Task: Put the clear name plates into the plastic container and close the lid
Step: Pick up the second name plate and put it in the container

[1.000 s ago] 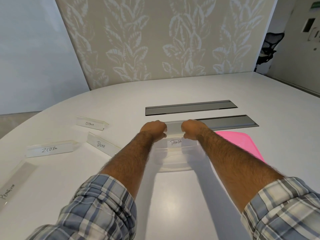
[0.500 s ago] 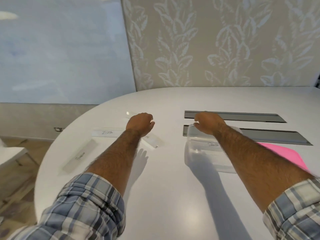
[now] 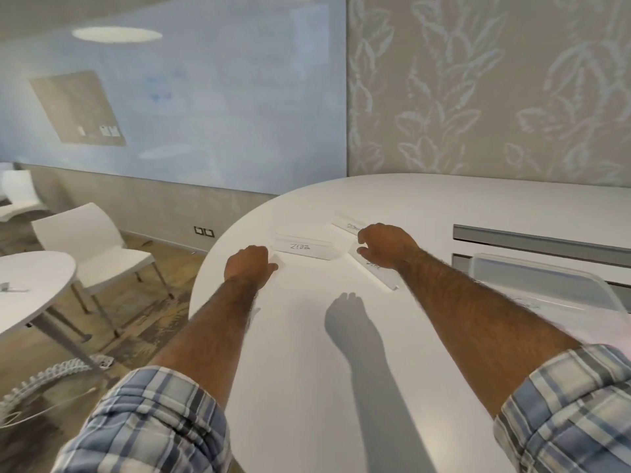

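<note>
My left hand (image 3: 248, 265) is curled down over the end of a clear name plate (image 3: 278, 262) near the table's left edge; the rest of that plate is hidden under my hand and forearm. Just to the right lies the plate marked ZEBRA (image 3: 305, 248). My right hand (image 3: 387, 244) hovers with thumb and fingers spread over the far end of another clear plate (image 3: 379, 277) that runs diagonally. A fourth plate (image 3: 346, 225) lies just beyond its fingers. The clear plastic container (image 3: 543, 273) stands at the right, lid off, with a plate inside.
The white oval table (image 3: 307, 370) ends close to my left hand. Two grey cable slots (image 3: 546, 238) run behind the container. Off the table to the left stand white chairs (image 3: 88, 240) and a small round table (image 3: 30, 288).
The view has swung left. My right hand left the container and crossed to the plates on the left. My left hand moved down and left onto the plate near the table edge.
</note>
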Action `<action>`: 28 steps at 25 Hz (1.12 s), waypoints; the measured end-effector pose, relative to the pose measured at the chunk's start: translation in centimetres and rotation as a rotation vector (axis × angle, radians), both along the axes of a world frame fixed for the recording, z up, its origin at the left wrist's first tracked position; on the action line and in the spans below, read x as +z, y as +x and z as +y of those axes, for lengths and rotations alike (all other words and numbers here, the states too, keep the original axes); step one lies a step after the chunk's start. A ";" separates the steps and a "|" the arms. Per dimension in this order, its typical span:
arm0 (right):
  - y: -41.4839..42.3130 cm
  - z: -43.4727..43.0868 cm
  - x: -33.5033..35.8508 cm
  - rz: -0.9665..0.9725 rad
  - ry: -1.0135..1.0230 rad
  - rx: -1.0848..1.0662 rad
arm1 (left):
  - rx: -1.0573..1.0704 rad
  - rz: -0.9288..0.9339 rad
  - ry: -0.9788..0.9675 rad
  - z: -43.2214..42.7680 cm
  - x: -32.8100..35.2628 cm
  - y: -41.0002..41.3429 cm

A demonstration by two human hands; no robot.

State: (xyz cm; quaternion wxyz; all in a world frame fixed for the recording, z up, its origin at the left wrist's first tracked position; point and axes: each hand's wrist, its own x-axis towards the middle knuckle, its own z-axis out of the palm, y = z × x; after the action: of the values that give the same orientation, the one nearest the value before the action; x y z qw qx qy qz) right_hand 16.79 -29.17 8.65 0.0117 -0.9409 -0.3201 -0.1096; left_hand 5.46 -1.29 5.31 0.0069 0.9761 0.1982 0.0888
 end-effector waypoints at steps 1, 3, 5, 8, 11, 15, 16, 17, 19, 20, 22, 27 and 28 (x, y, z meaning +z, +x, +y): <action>-0.1 1.6 -0.3 0.002 -0.004 0.019 | 0.014 0.010 -0.009 1.0 -0.4 -0.4; -0.4 4.9 -0.9 0.015 -0.015 0.052 | 0.033 0.042 -0.033 2.9 -1.3 -1.1; -0.5 7.6 -1.6 0.040 -0.030 0.068 | 0.038 0.076 -0.064 4.4 -2.3 -1.3; 0.0 10.9 -2.2 0.066 -0.037 0.073 | 0.040 0.112 -0.118 6.2 -3.1 -0.8; 0.6 13.2 -2.8 0.078 -0.040 0.065 | 0.027 0.144 -0.165 7.1 -4.4 -0.1; 1.5 16.1 -3.7 0.100 -0.070 0.045 | 0.019 0.179 -0.217 8.6 -6.1 0.9; 1.8 16.7 -4.0 0.101 -0.080 0.043 | 0.014 0.185 -0.227 9.1 -6.3 1.2; 2.1 17.5 -4.2 0.105 -0.092 0.040 | 0.007 0.189 -0.238 9.7 -6.4 1.6; 2.5 18.6 -4.6 0.117 -0.112 0.032 | -0.021 0.192 -0.246 10.5 -6.4 2.1; 2.7 19.3 -4.9 0.125 -0.127 0.032 | -0.037 0.194 -0.248 10.9 -6.4 2.3; 3.0 21.1 -5.6 0.142 -0.160 0.055 | -0.070 0.203 -0.257 11.9 -6.4 2.8; 3.5 24.8 -6.5 0.184 -0.195 0.118 | -0.172 0.260 -0.290 14.4 -6.3 3.8; 3.6 25.4 -6.6 0.201 -0.212 0.117 | -0.194 0.269 -0.295 14.8 -6.3 3.9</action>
State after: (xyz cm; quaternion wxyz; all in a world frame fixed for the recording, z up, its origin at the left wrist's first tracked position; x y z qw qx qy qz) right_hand 20.40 -3.72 2.08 -0.0494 -0.9229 -0.3813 0.0202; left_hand 9.39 13.55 -1.01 0.1315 0.9821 0.1136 -0.0732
